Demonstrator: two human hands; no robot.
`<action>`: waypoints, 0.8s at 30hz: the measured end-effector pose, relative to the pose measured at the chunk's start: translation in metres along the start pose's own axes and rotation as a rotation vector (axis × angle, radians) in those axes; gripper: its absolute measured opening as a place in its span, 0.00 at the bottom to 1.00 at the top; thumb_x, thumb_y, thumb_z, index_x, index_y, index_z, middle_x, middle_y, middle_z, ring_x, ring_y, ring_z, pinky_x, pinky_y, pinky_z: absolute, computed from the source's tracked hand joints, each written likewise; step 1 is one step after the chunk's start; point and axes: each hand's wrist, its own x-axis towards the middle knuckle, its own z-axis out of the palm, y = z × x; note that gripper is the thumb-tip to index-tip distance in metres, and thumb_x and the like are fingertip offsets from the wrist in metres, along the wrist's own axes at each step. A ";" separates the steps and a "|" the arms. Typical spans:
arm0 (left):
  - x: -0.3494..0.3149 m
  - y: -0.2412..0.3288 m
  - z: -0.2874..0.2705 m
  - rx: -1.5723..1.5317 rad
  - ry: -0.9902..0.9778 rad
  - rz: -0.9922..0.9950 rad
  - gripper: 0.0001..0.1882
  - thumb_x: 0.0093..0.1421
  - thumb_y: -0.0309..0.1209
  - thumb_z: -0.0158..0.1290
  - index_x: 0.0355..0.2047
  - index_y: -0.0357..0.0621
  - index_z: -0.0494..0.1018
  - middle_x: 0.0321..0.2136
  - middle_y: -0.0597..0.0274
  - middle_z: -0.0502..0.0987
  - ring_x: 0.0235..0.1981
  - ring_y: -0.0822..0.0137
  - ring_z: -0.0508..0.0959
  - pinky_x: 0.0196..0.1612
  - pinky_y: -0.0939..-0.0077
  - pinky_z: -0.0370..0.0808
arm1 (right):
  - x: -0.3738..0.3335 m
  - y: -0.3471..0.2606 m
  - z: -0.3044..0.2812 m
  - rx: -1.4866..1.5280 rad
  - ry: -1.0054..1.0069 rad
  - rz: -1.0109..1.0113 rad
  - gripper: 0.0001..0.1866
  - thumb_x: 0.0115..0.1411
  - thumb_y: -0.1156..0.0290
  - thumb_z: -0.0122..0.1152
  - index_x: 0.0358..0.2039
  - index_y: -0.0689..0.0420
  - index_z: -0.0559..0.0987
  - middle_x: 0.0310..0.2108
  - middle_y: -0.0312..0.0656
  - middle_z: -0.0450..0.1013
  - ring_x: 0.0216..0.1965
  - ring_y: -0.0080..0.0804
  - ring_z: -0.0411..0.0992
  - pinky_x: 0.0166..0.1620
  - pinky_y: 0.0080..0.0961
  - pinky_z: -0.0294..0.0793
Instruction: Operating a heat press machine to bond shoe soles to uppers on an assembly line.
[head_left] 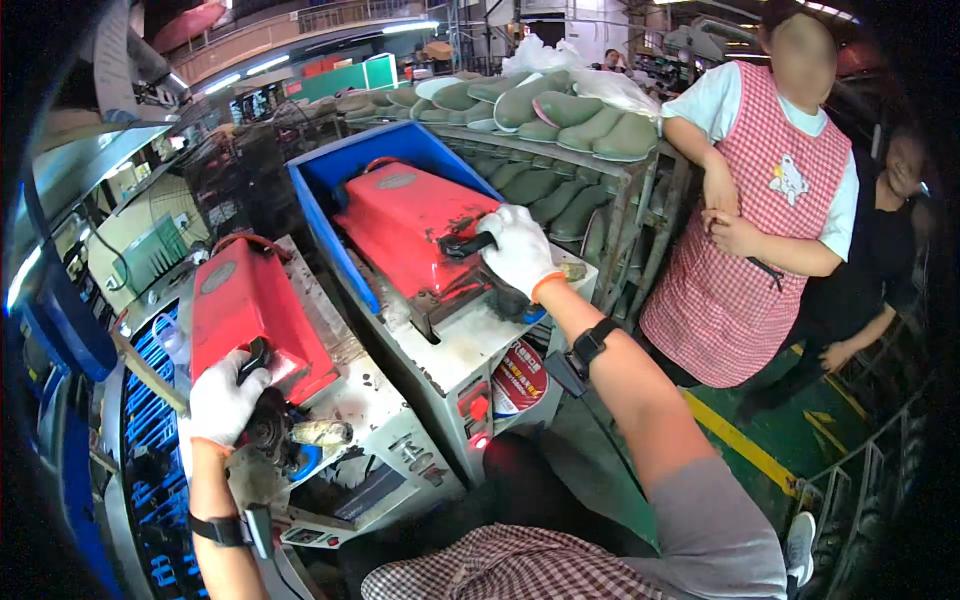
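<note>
Nearest us, our left hand (228, 398), in a white knit glove, is closed around a short black grip (257, 355) at the near end of a long red housing with sloping sides (235, 300), apparently painted metal. That left housing sits on a stained off-white metal cabinet (365, 400); its long axis runs away from us, the far end leaning leftward. A little farther out, our right hand (520, 252), gloved alike, has its fingers curled on a stubby black lever (465, 245) at the near end of the matching, scuffed red housing (400, 220) on the right. This one lies nearly parallel to its twin, also pointing away and to the left, on a second off-white cabinet (440, 375). We judge that grip and lever sit at the near ends so that each hand can reach its own without crossing. A blue, straight-walled tray (345, 255) stands around the right housing's far part, perhaps to catch whatever falls. Beyond it, olive-green boots (560, 110) crowd a worn metal rack (635, 215), probably shelved in tiers to save floor space. To the right, a co-worker in a red-and-white checked apron (745, 240) stands beside the rack, hands brought together in front.
</note>
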 end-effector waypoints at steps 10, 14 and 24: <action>0.031 -0.015 -0.023 -0.475 0.379 0.042 0.12 0.72 0.34 0.51 0.34 0.39 0.74 0.24 0.63 0.72 0.27 0.69 0.71 0.36 0.70 0.70 | -0.001 0.010 0.005 0.051 0.038 -0.016 0.16 0.50 0.69 0.67 0.41 0.51 0.84 0.45 0.46 0.76 0.56 0.51 0.71 0.59 0.43 0.74; -0.007 -0.001 0.012 0.145 0.162 0.059 0.17 0.57 0.43 0.63 0.32 0.40 0.78 0.30 0.41 0.81 0.36 0.39 0.82 0.41 0.51 0.77 | -0.001 0.011 0.006 0.073 0.061 -0.013 0.15 0.50 0.69 0.67 0.40 0.51 0.84 0.44 0.46 0.76 0.56 0.51 0.70 0.59 0.43 0.74; 0.004 0.002 0.037 0.175 0.277 -0.112 0.12 0.53 0.41 0.66 0.31 0.48 0.81 0.26 0.47 0.82 0.32 0.44 0.84 0.38 0.50 0.79 | -0.002 0.004 -0.001 0.089 -0.041 0.061 0.15 0.53 0.70 0.65 0.43 0.53 0.84 0.49 0.47 0.77 0.61 0.51 0.68 0.64 0.42 0.70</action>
